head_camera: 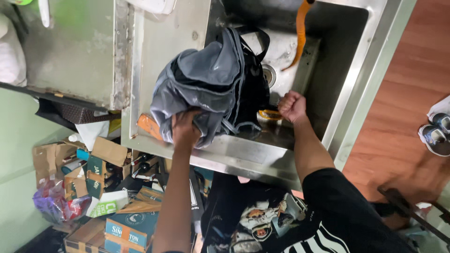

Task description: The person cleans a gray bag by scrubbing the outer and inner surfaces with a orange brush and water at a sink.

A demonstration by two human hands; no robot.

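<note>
Your grey backpack point(211, 79) sits on the rim of the steel sink point(375, 61).
Your left hand point(185, 129) has its fingers bunched into the slack, glossy grey fabric with black straps; your right hand point(292, 106) is a tight fist beside it, just above a yellow sponge point(268, 114) in the basin.

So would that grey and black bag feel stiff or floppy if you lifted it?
Probably floppy: the grey and black bag sags in folds where the left hand grips it. Its strap droops loosely too. Likely light when dry, though over the sink it may be wet and heavier.
</note>
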